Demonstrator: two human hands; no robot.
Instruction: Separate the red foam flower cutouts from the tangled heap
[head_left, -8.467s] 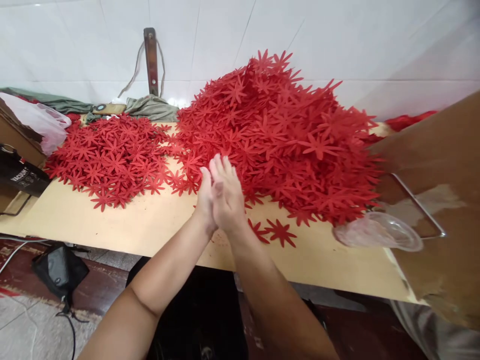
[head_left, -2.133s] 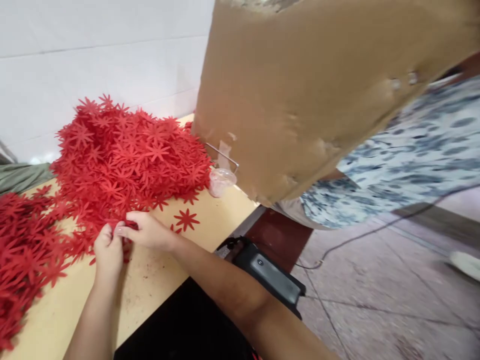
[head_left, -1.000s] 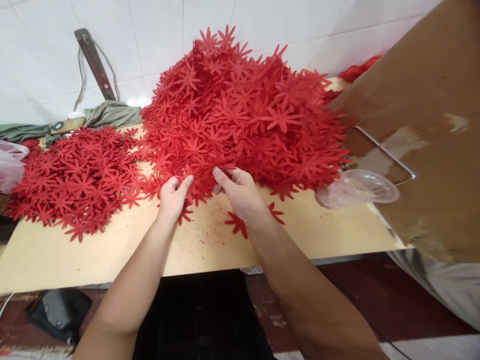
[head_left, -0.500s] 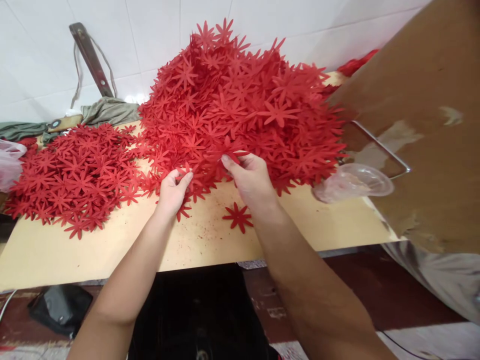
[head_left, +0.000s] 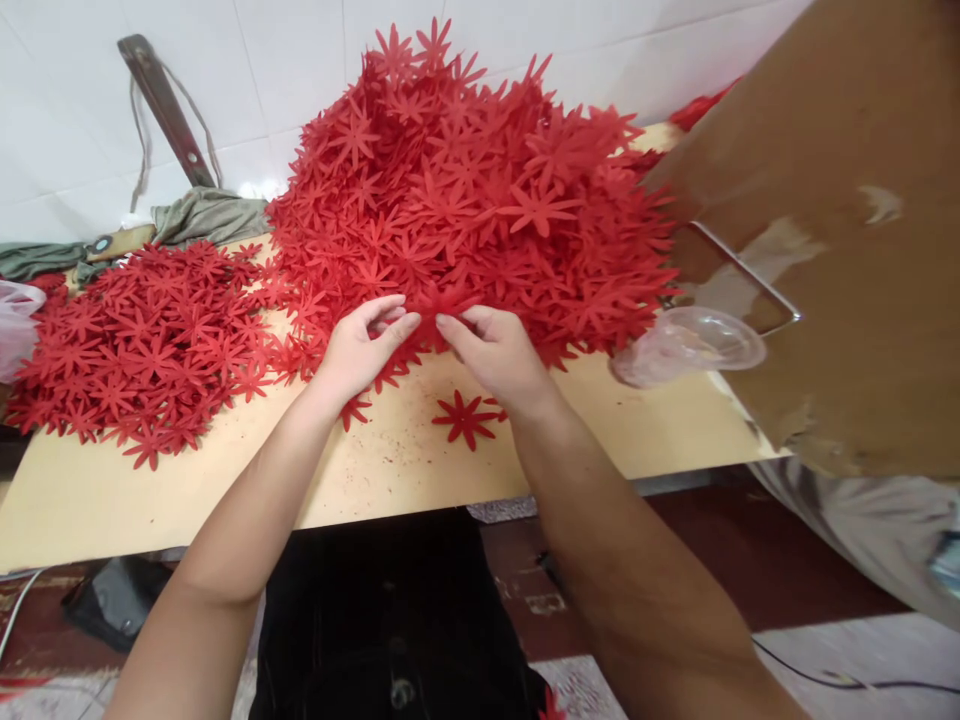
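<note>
Between my hands is a red flower-shaped cutout (head_left: 442, 303) with long narrow petals. My right hand (head_left: 499, 355) pinches it between thumb and fingers. Close to its left side, my left hand (head_left: 367, 345) has its thumb and forefinger apart, with no piece clearly between them. Both hands are in front of a tall heap of red flower cutouts (head_left: 450, 200). One loose red flower cutout (head_left: 465, 419) lies flat on the pale tabletop (head_left: 405, 470) below my right hand, and the edge of another shows beside my wrist.
A lower pile of darker red flower cutouts (head_left: 142, 350) spreads at the left. On the right stand a clear plastic tub (head_left: 697, 345) and a large brown board (head_left: 847, 230). Greenish cloth (head_left: 210, 215) lies against the tiled wall (head_left: 300, 60).
My left hand has moved right, towards my right hand, and its fingers have opened. The flower cutout in my right hand has shifted slightly left. The whole view has shifted a little.
</note>
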